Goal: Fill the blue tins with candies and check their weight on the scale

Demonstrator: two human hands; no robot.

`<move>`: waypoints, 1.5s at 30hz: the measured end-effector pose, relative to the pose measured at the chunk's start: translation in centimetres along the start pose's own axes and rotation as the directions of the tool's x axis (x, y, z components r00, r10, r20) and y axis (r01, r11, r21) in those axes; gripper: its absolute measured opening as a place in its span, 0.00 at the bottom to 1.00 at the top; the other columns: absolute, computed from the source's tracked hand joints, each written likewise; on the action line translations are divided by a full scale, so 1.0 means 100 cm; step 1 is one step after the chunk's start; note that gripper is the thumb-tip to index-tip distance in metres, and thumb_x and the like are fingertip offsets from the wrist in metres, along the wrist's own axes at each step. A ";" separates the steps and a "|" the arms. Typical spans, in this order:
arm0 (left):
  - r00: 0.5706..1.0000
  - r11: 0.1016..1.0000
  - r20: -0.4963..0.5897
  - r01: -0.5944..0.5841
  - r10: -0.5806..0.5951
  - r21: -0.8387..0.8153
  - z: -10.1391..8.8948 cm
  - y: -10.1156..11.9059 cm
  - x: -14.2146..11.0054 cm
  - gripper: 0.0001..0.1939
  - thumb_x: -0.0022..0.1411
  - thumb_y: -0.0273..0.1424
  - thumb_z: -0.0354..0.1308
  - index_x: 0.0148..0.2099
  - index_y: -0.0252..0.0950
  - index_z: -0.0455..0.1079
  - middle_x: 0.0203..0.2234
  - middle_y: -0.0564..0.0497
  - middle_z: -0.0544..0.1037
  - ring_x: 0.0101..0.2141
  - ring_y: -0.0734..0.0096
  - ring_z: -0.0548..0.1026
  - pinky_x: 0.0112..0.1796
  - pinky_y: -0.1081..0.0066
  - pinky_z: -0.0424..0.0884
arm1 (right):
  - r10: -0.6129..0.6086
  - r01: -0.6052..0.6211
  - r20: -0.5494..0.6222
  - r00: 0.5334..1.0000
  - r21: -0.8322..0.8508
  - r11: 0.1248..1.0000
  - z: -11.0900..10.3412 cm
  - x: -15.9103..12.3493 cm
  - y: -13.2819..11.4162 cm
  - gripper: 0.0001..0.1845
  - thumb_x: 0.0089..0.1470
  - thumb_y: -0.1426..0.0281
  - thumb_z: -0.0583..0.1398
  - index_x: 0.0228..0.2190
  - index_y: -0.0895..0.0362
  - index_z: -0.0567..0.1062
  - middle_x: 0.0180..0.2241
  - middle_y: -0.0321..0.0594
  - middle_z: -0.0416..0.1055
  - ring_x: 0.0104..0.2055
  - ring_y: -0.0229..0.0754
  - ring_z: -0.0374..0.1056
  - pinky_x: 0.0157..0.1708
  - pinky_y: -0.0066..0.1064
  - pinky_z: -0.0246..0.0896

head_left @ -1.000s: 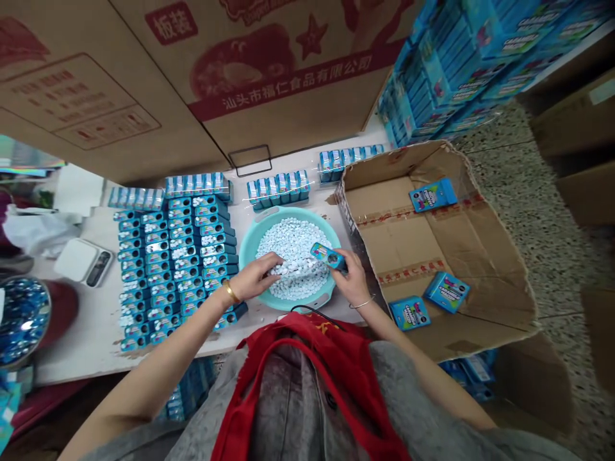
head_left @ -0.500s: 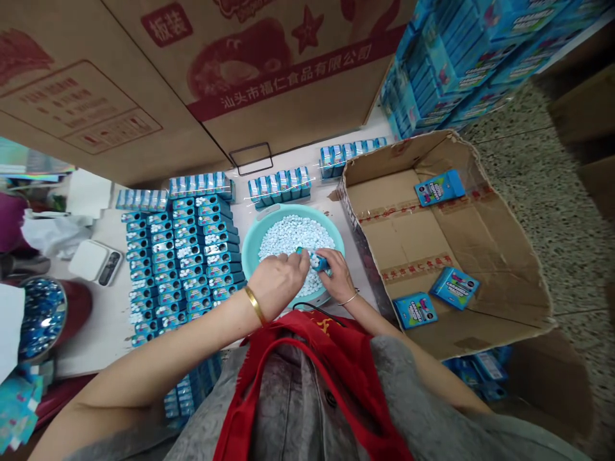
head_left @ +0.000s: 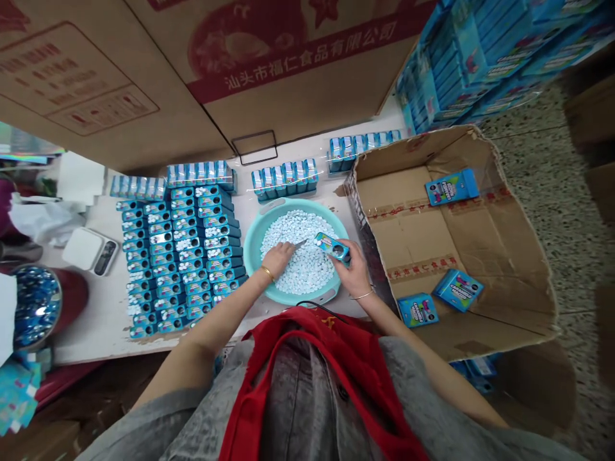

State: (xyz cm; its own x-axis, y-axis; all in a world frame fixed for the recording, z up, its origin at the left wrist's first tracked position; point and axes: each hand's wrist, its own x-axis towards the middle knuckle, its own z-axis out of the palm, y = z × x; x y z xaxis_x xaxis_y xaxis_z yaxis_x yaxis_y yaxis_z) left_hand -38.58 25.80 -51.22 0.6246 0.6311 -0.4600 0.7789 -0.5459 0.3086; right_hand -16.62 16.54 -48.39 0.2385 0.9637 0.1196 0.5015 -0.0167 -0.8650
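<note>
Left hand (head_left: pixel 278 260), fingers curled, seems to pinch 1 thin tool (head_left: pixel 301 244) at white pellets (head_left: pixel 307 272); right hand (head_left: pixel 353 269) grips 1 blue box (head_left: pixel 331 248), hole showing, above basin (head_left: pixel 252 269). Best: box held steady over basin, small loads, so spills land inside.

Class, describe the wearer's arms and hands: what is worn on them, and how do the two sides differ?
The left hand is ungloved, with a gold-coloured bangle at the wrist. The right hand, also ungloved, has a thinner, silvery bracelet instead. The sleeves are short and mottled grey.
</note>
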 end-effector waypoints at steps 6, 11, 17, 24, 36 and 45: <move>0.984 0.962 0.036 -0.163 0.175 -0.220 0.033 0.026 -0.015 0.19 0.62 0.21 0.45 0.54 0.32 0.64 0.47 0.42 0.71 0.47 0.63 0.69 0.48 0.65 0.66 | 0.036 -0.036 -0.060 0.998 0.002 0.999 -0.004 0.007 -0.002 0.18 0.52 0.64 0.61 0.45 0.54 0.68 0.41 0.44 0.70 0.44 0.47 0.67 0.46 0.41 0.64; 0.960 0.884 -0.004 -0.258 0.279 -0.390 0.029 0.029 -0.023 0.15 0.61 0.25 0.52 0.51 0.32 0.65 0.45 0.44 0.73 0.45 0.68 0.72 0.47 0.70 0.67 | 0.044 -0.043 -0.051 0.998 0.019 0.999 -0.004 0.008 -0.001 0.19 0.52 0.64 0.62 0.45 0.55 0.68 0.41 0.44 0.70 0.44 0.47 0.67 0.46 0.41 0.64; 0.936 0.793 -0.172 -0.351 0.306 -0.497 -0.034 0.010 -0.055 0.15 0.64 0.35 0.52 0.49 0.31 0.65 0.40 0.43 0.73 0.40 0.68 0.71 0.43 0.69 0.68 | -0.001 0.001 -0.010 1.000 -0.004 1.000 -0.004 0.005 0.002 0.18 0.52 0.68 0.60 0.46 0.54 0.68 0.43 0.44 0.70 0.46 0.48 0.67 0.47 0.43 0.64; 0.965 0.951 -0.041 -0.262 0.259 -0.164 -0.125 0.034 -0.070 0.12 0.64 0.28 0.49 0.49 0.32 0.65 0.41 0.43 0.72 0.42 0.62 0.71 0.43 0.64 0.68 | -0.135 0.138 0.099 0.986 -0.019 0.990 0.012 0.003 -0.004 0.23 0.46 0.78 0.54 0.47 0.54 0.68 0.45 0.45 0.69 0.50 0.49 0.64 0.56 0.50 0.56; 0.996 0.969 0.083 -0.059 0.040 0.241 -0.170 0.097 -0.086 0.10 0.64 0.22 0.45 0.42 0.32 0.68 0.34 0.43 0.72 0.37 0.61 0.73 0.33 0.67 0.69 | -0.123 0.117 0.130 0.984 0.052 0.992 0.027 -0.007 -0.006 0.24 0.48 0.78 0.55 0.48 0.52 0.67 0.46 0.43 0.70 0.51 0.49 0.65 0.59 0.54 0.52; 0.970 0.982 -0.201 0.108 -0.137 -0.152 -0.097 0.014 -0.066 0.14 0.66 0.31 0.46 0.51 0.34 0.64 0.42 0.44 0.70 0.42 0.63 0.71 0.43 0.66 0.67 | 0.007 -0.025 0.103 0.995 0.175 0.984 0.028 -0.012 -0.011 0.17 0.52 0.67 0.61 0.45 0.54 0.68 0.42 0.43 0.70 0.46 0.47 0.68 0.48 0.42 0.64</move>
State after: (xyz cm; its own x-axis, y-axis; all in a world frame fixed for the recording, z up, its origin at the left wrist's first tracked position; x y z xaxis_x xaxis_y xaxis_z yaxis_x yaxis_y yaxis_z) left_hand -41.04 26.26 -39.65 0.5101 0.7978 -0.3216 0.8412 -0.3845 0.3803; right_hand -19.75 16.18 -48.98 0.1547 0.9860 0.0629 0.3421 0.0063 -0.9396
